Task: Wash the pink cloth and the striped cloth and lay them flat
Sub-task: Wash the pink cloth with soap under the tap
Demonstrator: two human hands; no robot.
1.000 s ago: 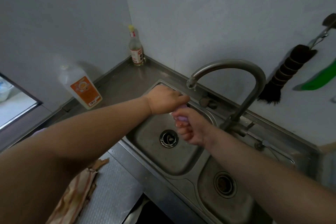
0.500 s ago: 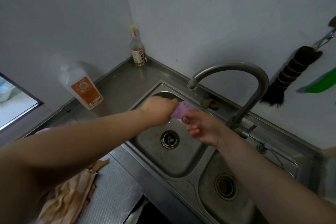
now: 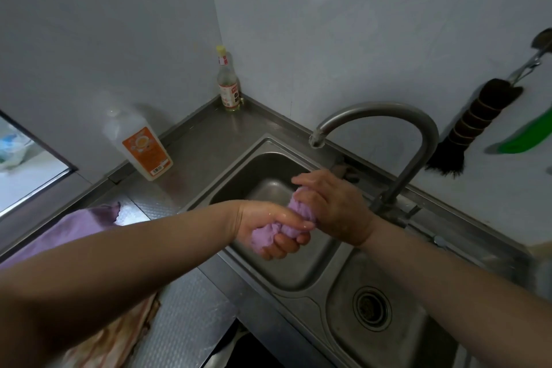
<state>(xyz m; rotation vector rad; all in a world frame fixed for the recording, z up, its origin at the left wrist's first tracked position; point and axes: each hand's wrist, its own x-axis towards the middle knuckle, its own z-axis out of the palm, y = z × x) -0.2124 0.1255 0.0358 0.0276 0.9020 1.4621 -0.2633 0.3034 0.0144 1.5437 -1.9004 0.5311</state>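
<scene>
A wet, bunched pink cloth [image 3: 270, 233] is held over the left sink basin [image 3: 236, 179]. My left hand [image 3: 268, 230] grips its lower end, fingers curled round it. My right hand [image 3: 331, 206] grips its upper end just beside the left hand. The striped cloth [image 3: 119, 337] lies crumpled on the counter at the lower left, mostly hidden under my left forearm. Another pinkish-purple cloth [image 3: 80, 224] lies spread on the counter to the left of the sink.
The curved tap [image 3: 388, 116] arches over the left basin, with a second basin and its drain [image 3: 372, 308] at the lower right. A detergent bottle [image 3: 140, 146] and a glass bottle [image 3: 228, 83] stand on the counter. A brush [image 3: 466, 125] hangs on the wall.
Both hands moved down and toward me from under the spout. The pink cloth shows more now, bunched between them, and my left hand has turned palm up around it.
</scene>
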